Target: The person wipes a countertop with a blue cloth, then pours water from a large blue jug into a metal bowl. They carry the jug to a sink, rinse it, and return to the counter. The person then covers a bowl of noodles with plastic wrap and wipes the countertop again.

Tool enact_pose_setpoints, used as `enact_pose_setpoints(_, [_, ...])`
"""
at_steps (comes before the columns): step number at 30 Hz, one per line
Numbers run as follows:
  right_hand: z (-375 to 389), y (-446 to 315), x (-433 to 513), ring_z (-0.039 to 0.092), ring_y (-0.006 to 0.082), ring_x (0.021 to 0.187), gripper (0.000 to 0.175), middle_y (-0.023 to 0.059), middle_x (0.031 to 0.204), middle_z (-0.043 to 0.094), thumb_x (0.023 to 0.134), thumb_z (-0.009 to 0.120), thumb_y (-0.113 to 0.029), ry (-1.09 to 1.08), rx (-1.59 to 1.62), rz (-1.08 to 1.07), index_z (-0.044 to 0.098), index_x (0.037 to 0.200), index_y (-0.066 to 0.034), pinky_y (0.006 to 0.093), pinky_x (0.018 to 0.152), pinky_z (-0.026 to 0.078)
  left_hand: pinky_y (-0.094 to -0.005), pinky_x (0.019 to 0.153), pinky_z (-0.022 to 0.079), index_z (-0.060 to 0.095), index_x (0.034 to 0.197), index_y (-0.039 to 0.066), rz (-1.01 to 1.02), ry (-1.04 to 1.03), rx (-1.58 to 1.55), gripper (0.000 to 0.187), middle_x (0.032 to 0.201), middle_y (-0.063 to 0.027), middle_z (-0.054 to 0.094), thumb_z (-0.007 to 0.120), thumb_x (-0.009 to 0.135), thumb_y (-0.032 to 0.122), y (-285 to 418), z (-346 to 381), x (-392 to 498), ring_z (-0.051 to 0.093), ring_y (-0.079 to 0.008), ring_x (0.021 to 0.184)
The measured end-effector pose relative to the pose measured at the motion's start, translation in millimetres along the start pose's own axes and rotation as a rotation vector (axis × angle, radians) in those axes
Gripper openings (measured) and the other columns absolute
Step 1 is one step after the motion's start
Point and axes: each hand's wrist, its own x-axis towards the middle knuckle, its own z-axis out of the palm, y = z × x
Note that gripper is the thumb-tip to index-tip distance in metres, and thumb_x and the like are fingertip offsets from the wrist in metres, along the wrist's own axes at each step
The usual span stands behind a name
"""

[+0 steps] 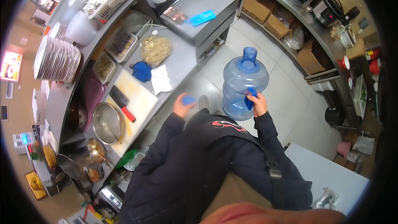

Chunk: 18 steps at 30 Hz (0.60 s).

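My right hand (260, 104) grips the blue handle of a large, clear blue water jug (238, 84), whose uncapped neck points away from me above the tiled floor. Between the fingers of my left hand (182, 107) is a small blue cap (188, 100), somewhat blurred. To the left of that hand, a white cutting board (140, 95) lies on the steel counter, with a cleaver (121, 99) that has a red and black handle. A steel bowl (107, 123) rests partly over the board's edge.
Dough-coloured food in a plastic bag (155, 50), a blue cloth (142, 71) and food trays (122, 43) are on the left counter. Stacked plates (57, 60) stand on the shelf above. Cardboard boxes (256, 7) fill the right rack. A white surface (326, 171) is at lower right.
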Motion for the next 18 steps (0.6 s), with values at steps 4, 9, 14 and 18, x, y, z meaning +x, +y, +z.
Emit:
enact_pose_setpoints(4, [22, -3, 14, 0.06, 0.0112, 0.084, 0.021, 0.0042, 0.092, 0.067, 0.083, 0.069, -0.008, 0.007, -0.068, 0.002, 0.068, 0.102, 0.0, 0.0256, 0.079, 0.045, -0.0346, 0.085, 0.053, 0.051, 0.129, -0.003, -0.049, 0.093, 0.086, 0.071, 0.109, -0.0156, 0.065, 0.083, 0.068, 0.013, -22, -16, 76, 0.064, -0.022, 0.097])
enact_pose_setpoints(9, [47, -9, 38, 0.053, 0.0064, 0.072, 0.02, -0.0018, 0.082, 0.062, 0.084, 0.071, -0.011, 0.059, -0.175, 0.016, 0.07, 0.101, -0.0017, 0.0221, 0.066, 0.041, -0.0303, 0.067, 0.054, 0.044, 0.131, -0.005, 0.131, 0.145, 0.18, 0.068, 0.099, -0.0179, 0.063, 0.079, 0.074, 0.009, -40, -25, 167, 0.063, -0.0172, 0.074])
enact_pose_setpoints(14, [57, -15, 44, 0.055, 0.0076, 0.076, 0.025, -0.0009, 0.085, 0.064, 0.082, 0.072, -0.011, 0.124, -0.177, -0.004, 0.069, 0.106, -0.0023, 0.0236, 0.069, 0.042, -0.0425, 0.096, 0.046, 0.053, 0.124, 0.0, 0.294, 0.239, 0.505, 0.069, 0.115, -0.0224, 0.061, 0.082, 0.066, 0.023, -30, -26, 209, 0.059, -0.0371, 0.107])
enact_pose_setpoints(18, [64, -25, 41, 0.059, 0.0097, 0.081, 0.026, 0.0028, 0.089, 0.067, 0.082, 0.072, -0.01, 0.159, -0.144, -0.024, 0.069, 0.106, 0.0, 0.0254, 0.074, 0.046, -0.0484, 0.105, 0.037, 0.053, 0.126, -0.001, 0.402, 0.275, 0.702, 0.07, 0.124, -0.0231, 0.055, 0.082, 0.066, 0.019, -21, -29, 219, 0.047, -0.0406, 0.12])
